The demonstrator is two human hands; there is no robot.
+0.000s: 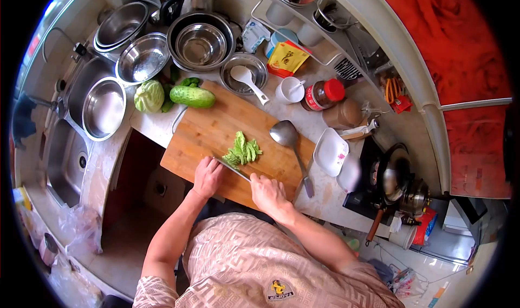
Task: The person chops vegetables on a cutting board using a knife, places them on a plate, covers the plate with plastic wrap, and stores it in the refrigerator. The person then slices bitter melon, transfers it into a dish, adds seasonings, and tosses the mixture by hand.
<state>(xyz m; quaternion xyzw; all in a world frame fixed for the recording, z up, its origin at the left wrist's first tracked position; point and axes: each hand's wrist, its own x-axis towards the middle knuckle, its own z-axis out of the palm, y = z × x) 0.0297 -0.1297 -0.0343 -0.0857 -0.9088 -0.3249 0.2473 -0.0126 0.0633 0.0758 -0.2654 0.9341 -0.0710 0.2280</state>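
Observation:
On a wooden cutting board [200, 129] lies a small pile of chopped leafy greens [242, 150]. My right hand [269, 195] is closed around the handle of a knife [234, 169]; the handle is hidden in the fist. The blade slants up and left along the near side of the greens. Close to the blade's far end, my left hand [208, 177] rests with its fingers curled together. Whatever is beneath those fingers is hidden. A metal spatula [284, 133] with a long handle lies across the board's right side.
A green cabbage [149, 96] and a cucumber [192, 97] sit beyond the board's upper left corner. Several steel bowls [142, 58] stand behind and beside the sink [67, 151]. A red-lidded jar [324, 94], a white dish [331, 152] and a wok [395, 175] are to the right.

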